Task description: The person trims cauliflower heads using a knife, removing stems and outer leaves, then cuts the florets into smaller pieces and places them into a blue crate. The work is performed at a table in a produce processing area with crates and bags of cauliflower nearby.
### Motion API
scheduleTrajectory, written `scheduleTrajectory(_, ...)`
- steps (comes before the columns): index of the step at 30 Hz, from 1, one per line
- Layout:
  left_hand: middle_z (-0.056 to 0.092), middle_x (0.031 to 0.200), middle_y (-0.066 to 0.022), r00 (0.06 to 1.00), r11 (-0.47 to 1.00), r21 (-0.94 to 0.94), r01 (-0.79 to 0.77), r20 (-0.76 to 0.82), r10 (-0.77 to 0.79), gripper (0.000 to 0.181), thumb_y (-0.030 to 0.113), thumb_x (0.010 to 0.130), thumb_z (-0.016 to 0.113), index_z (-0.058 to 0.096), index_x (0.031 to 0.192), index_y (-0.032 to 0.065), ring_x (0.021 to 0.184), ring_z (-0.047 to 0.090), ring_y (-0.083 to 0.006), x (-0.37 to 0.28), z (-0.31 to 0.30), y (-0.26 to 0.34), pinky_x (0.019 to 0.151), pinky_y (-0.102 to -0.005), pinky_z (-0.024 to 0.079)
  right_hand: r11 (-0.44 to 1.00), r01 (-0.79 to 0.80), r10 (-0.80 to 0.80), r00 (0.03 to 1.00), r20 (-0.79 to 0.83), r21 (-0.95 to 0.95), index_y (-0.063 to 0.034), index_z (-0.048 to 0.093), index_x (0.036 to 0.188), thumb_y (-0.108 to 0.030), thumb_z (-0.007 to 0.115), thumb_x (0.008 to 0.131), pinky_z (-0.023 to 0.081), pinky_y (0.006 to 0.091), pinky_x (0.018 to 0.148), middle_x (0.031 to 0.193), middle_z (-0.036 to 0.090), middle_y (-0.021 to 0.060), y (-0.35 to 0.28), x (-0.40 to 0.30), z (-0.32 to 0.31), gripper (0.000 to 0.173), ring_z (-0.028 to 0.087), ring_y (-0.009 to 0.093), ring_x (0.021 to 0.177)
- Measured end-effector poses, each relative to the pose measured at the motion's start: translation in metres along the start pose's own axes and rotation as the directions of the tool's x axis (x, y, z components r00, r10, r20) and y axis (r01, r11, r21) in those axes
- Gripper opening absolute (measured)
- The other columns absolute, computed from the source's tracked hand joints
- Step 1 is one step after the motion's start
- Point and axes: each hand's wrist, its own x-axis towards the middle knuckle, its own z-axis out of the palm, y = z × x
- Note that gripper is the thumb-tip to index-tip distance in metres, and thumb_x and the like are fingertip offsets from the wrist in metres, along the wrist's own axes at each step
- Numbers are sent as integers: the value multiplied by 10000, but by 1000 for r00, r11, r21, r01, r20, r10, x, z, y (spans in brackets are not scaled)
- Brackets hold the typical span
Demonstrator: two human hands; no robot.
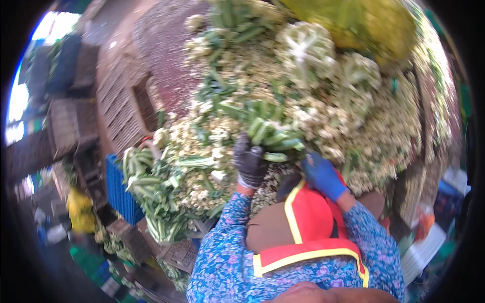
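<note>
My left hand, in a dark glove, grips the left side of a cauliflower's cut green leaf stalks. The stalks fan out to the right, and any head beneath them is hidden. Close by on the right is my right hand, in a blue glove, near the stalk ends and above my lap. Its fingers are blurred, so I cannot tell whether it holds anything. Around both hands lies a thick heap of loose cauliflower florets and crumbs, mixed with leaf scraps.
Pale cauliflower heads lie beyond my hands, beside a full yellow bag. Trimmed leaves pile up at left by a blue plastic crate. A brown slatted crate lies further left. A wooden edge runs along the right.
</note>
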Motion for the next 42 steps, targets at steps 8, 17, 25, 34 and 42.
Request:
scheduleTrajectory(8, 615, 954, -219, 973, 972, -85, 219, 92, -211, 198, 129, 713, 702, 642, 846, -5, 792, 620, -340, 47, -62, -11, 684, -445, 527, 630, -679, 585, 734, 345, 377, -54, 535, 932, -346, 558, 882, 501, 381, 512, 614, 619, 131, -18, 23, -58, 298, 629, 265, 506)
scheduleTrajectory(17, 609, 1029, -104, 971, 577, 796, 184, -239, 21, 374, 311, 785, 780, 629, 1010, 54, 946, 586, -246, 113, -171, -165, 784, -364, 516, 804, -540, 458, 829, 321, 249, -53, 563, 1017, -348, 574, 878, 524, 430, 584, 748, 668, 177, 16, 8, -46, 325, 666, 330, 672)
scheduleTrajectory(25, 595, 1226, -257, 893, 579, 682, 448, -313, -322, 671, 374, 694, 832, 609, 1172, -41, 1145, 542, -385, 182, -227, -258, 1008, -435, 398, 833, -547, 499, 810, 308, 89, -101, 560, 1027, -407, 524, 899, 516, 499, 713, 846, 678, 209, -4, 21, -58, 333, 652, 426, 818)
scheduleTrajectory(34, 410, 1465, -222, 873, 996, -5, 90, 483, -77, 802, 401, 699, 814, 492, 1384, 137, 1354, 387, -397, 231, 51, -21, 1122, -445, 330, 884, -468, 447, 856, 258, 20, -126, 566, 1078, -432, 543, 897, 512, 517, 725, 846, 680, 200, -1, 10, -61, 357, 651, 423, 798)
scheduleTrajectory(42, 209, 1578, -177, 676, 975, 192, -116, 734, -65, 1044, 467, 619, 859, 325, 1493, 267, 1425, 190, -481, 267, 129, 69, 1146, -520, 297, 870, -493, 476, 830, 291, -17, -129, 561, 1173, -429, 527, 916, 517, 510, 778, 895, 682, 221, -1, -9, -48, 397, 657, 424, 832)
